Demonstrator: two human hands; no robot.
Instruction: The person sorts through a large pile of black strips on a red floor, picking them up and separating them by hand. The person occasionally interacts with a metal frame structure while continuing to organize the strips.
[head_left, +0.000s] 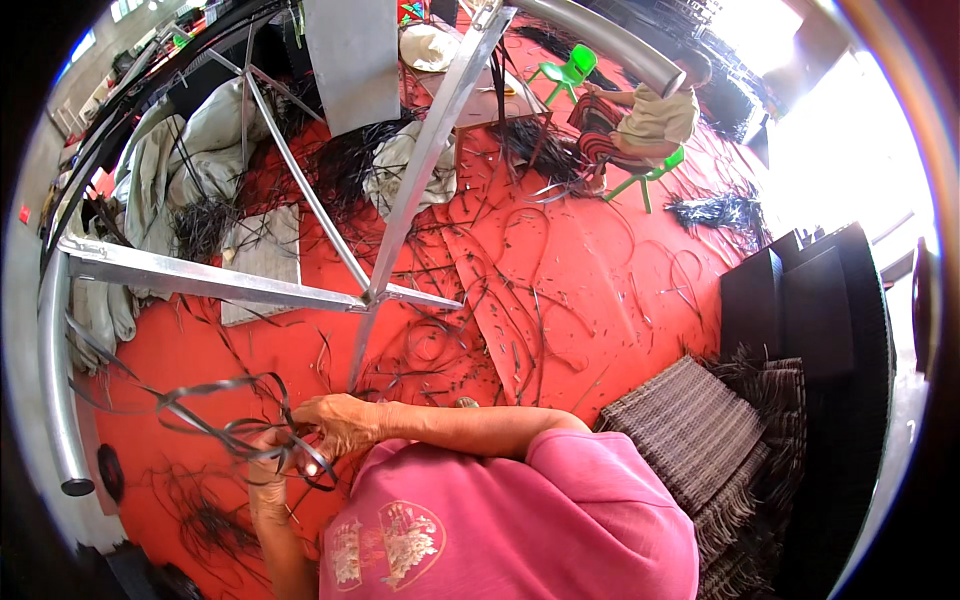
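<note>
My left hand (268, 458) and my right hand (338, 422) are close together in front of my pink shirt, at the lower left. Both are closed on a flat dark plastic strip (182, 409), which loops loosely out to the left of my fingers. My right forearm crosses my body to reach it. Part of the strip is hidden between the fingers, so its ends cannot be made out. Just beyond my hands stands a metal tube frame (405, 200), its bars crossing at a joint.
Cut dark strips (530, 330) litter the red floor (640, 270). Woven brown mats (685, 420) lie at my right, beside large black woven pieces (800, 300). Farther off, another person (655, 125) sits near a green chair (568, 68). Pale cloth sacks (215, 140) lie at the far left.
</note>
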